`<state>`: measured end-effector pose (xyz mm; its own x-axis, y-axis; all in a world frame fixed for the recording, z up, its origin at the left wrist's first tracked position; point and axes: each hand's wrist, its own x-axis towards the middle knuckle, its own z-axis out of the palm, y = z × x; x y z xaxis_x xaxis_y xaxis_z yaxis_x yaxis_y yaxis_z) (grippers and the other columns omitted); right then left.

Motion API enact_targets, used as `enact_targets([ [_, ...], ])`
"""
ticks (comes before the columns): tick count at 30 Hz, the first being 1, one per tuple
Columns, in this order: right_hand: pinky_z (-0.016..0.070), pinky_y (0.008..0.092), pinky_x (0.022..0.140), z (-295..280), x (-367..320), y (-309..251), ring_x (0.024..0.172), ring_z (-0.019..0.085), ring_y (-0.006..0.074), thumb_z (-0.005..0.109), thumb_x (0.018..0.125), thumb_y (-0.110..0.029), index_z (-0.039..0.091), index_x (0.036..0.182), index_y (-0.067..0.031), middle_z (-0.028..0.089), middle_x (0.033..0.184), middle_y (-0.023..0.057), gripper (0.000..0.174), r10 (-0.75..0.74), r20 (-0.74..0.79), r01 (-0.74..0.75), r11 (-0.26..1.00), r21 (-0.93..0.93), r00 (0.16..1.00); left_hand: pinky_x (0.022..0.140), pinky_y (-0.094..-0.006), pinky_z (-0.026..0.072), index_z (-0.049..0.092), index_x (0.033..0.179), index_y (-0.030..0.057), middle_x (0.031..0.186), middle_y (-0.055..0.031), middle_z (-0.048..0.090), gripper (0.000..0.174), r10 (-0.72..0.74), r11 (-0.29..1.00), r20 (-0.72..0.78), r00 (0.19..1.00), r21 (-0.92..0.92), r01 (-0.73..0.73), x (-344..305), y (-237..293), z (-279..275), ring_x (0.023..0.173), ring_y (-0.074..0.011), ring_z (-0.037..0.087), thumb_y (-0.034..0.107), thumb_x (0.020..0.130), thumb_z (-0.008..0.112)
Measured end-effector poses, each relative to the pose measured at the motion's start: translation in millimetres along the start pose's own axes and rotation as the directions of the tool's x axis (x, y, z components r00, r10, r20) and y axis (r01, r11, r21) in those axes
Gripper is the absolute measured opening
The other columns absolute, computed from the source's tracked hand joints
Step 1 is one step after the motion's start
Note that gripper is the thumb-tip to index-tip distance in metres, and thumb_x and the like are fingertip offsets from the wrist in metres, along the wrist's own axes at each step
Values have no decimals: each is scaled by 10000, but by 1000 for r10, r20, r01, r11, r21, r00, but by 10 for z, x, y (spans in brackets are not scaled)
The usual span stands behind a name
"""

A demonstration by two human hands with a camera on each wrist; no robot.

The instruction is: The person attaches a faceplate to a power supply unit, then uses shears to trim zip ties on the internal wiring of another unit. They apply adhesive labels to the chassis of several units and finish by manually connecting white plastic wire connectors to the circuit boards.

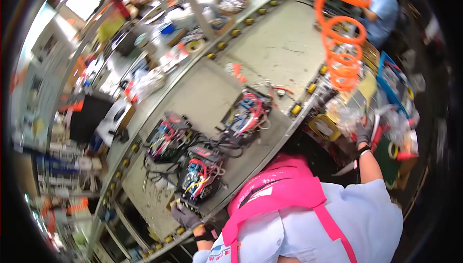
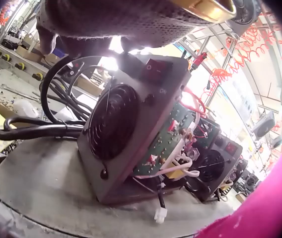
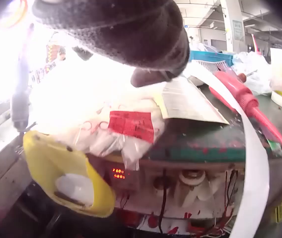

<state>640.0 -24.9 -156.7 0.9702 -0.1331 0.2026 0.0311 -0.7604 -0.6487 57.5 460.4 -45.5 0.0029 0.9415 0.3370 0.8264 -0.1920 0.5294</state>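
Observation:
My gloved left hand (image 1: 187, 217) is at the lower end of the bench, beside the nearest electrical unit (image 1: 198, 176). In the left wrist view, the grey knitted glove (image 2: 116, 22) passes over this unit, which has a round fan grille (image 2: 113, 121), a red rocker switch (image 2: 158, 69) and an exposed green circuit board (image 2: 166, 141). My right hand (image 1: 365, 131), also gloved, is out over the side bench among plastic bags. Up close, that glove (image 3: 126, 34) hangs above a printed sheet (image 3: 193, 101) and a clear bag with a red label (image 3: 132, 126); its fingertips are partly hidden.
Two more units (image 1: 169, 137) with loose wires stand on the bench. An orange coiled hose (image 1: 345, 46) hangs at the right. On the side bench lie a red bottle with a nozzle (image 3: 240, 96) and a blue crate (image 3: 210, 57); a yellow container (image 3: 94, 173) hangs at its edge.

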Motion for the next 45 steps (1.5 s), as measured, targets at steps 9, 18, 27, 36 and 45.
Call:
enact_targets([
  [9, 359, 457, 978, 256, -165, -873, 1131, 469, 377, 604, 831, -260, 511, 1237, -68, 541, 1197, 190, 459, -420, -142, 374, 889, -265, 896, 817, -358, 465, 530, 1176, 34, 1032, -140, 565, 351, 83, 982, 126, 989, -177, -60, 984, -126, -188, 916, -255, 575, 186, 865, 591],
  [18, 410, 348, 910, 1587, -1199, -2805, 1090, 505, 236, 542, 868, -149, 393, 1351, -7, 496, 1247, 148, 525, -597, 365, 302, 733, 610, 714, 945, -419, 389, 301, 1392, 86, 1218, -212, 494, 745, 467, 823, 358, 808, 159, -546, 2055, 77, 518, 1118, -378, 480, 364, 800, 658],
  [27, 368, 369, 986, 2067, -1025, -2863, 1109, 519, 307, 490, 838, -65, 515, 1201, -27, 560, 1147, 182, 366, -669, 351, 349, 680, 645, 655, 503, -494, 429, 0, 1456, 108, 747, -227, 621, 837, 340, 940, 384, 858, -134, -313, 1978, -10, 859, 612, -413, 591, 299, 872, 569],
  [36, 436, 443, 709, 2039, -777, -4084, 805, 555, 375, 556, 837, -265, 614, 983, -54, 590, 853, 169, 264, -722, 464, 671, 674, 308, 513, 717, -506, 463, 289, 1394, 104, 977, -256, 615, 601, 326, 933, 282, 902, -250, -259, 2763, 97, 1048, 895, -460, 578, 378, 902, 498],
  [45, 452, 414, 837, 2531, -1137, -4773, 939, 558, 381, 565, 851, -347, 582, 1173, -104, 584, 1034, 208, 404, -676, 565, 717, 668, 198, 473, 539, -341, 514, 449, 1241, 98, 898, -200, 636, 424, -73, 910, 672, 737, -257, 324, 3479, 275, 1545, 622, -236, 658, 256, 870, 580],
])
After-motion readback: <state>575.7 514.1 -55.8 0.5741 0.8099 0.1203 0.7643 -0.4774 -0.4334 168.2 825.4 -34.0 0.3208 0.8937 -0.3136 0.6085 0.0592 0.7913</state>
